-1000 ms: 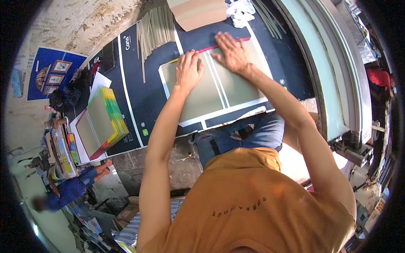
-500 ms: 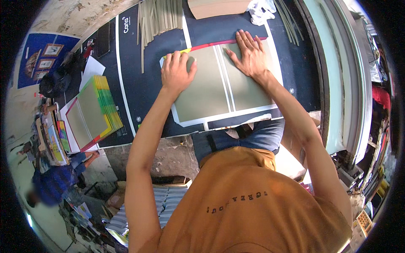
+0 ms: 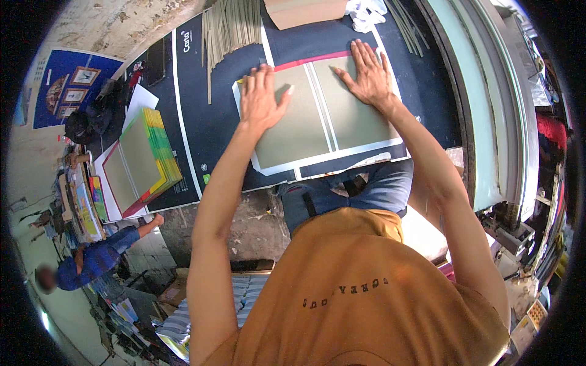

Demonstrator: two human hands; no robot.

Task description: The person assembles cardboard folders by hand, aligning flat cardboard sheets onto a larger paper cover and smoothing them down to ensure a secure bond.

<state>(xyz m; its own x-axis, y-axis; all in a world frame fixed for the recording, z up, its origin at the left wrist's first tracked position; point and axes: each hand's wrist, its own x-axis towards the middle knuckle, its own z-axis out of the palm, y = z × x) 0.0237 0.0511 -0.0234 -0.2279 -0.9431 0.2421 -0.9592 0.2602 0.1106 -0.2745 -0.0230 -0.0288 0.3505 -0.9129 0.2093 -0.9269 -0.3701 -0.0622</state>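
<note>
A hardback book cover (image 3: 287,131) lies flat on the dark table before me, made of two grey-beige boards with narrow strips between them and a white paper border. Along its far edge runs a folded-over band (image 3: 299,62), mostly red-pink with yellow at the left. My left hand (image 3: 261,100) rests on the cover's far left corner, fingers stretched out over the band. Flat near the far right corner lies my right hand (image 3: 370,76), its fingertips reaching the band and its thumb spread. Neither hand holds anything.
A stack of covers with green and yellow edges (image 3: 149,152) stands at the left. Beyond lie bundled grey board strips (image 3: 229,27), a cardboard box (image 3: 305,12) and a crumpled white cloth (image 3: 366,13). A pale green machine frame (image 3: 482,110) borders the right. Another person (image 3: 91,262) sits far left.
Both hands stay on the cover's far edge; my left hand's fingers now reach farther over the band at the corner. The view has shifted slightly.
</note>
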